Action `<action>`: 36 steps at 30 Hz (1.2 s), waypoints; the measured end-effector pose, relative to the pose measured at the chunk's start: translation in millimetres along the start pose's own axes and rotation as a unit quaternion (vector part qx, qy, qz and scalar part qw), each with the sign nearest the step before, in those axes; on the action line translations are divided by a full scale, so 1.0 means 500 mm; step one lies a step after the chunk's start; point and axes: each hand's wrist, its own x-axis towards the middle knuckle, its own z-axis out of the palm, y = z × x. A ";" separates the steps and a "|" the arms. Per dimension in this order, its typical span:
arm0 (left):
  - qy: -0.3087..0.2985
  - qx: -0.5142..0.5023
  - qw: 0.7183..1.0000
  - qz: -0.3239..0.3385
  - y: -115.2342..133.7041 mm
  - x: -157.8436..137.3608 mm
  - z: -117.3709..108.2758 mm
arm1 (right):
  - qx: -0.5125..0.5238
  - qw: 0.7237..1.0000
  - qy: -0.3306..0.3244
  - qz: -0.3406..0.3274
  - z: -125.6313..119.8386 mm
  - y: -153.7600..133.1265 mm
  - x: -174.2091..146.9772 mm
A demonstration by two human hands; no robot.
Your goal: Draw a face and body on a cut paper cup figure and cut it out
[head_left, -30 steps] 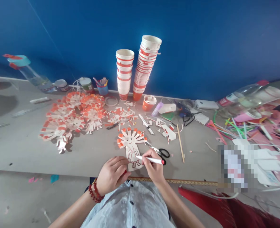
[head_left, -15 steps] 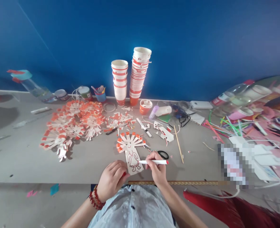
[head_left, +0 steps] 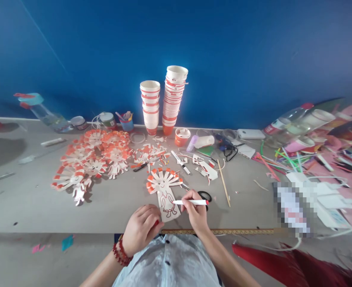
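Observation:
In the head view, my right hand grips a white marker with a red end. The marker's tip rests at the right side of a figure drawn in dark red lines on a white paper strip. Above the strip is a paper-cup head with a smiling face and a fan of curled, orange-tipped strips. My left hand lies curled at the strip's lower left corner. Between its thumb and fingers shows a small red piece, which looks like the marker's cap, partly hidden.
Black-handled scissors lie by my right hand, with a wooden stick beyond. Finished-looking paper figures are heaped at left. Two cup stacks stand at the back. A power strip and craft clutter lie at right.
The marker's tip has shifted slightly up and left along the drawn figure, with my right hand following. My left hand stays at the strip's corner. The whole view has tilted a little.

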 end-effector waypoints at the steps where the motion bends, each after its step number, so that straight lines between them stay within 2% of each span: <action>1: 0.001 -0.001 1.000 0.001 0.000 0.000 0.000 | -0.002 1.000 0.000 -0.001 0.000 0.000 0.000; 5: 0.016 0.021 1.000 0.000 -0.001 -0.002 0.003 | -0.003 1.000 -0.001 -0.009 0.000 -0.003 -0.004; 11: -0.005 0.063 0.998 -0.013 -0.002 0.000 0.008 | -0.014 1.000 -0.018 -0.021 0.002 -0.009 -0.009; 15: 0.011 0.048 0.999 0.001 0.000 0.001 0.005 | -0.011 1.000 -0.013 -0.013 0.000 -0.008 -0.006; 21: -0.013 0.026 0.999 0.015 0.007 0.005 -0.001 | -0.061 0.998 -0.007 -0.019 0.005 -0.004 -0.006; 25: -0.018 0.021 1.000 0.013 0.004 0.004 0.000 | -0.087 0.996 -0.031 -0.009 0.011 -0.006 0.002; 36: 0.002 0.026 0.999 0.039 0.000 -0.001 0.000 | -0.105 0.994 -0.034 -0.023 0.015 0.000 0.017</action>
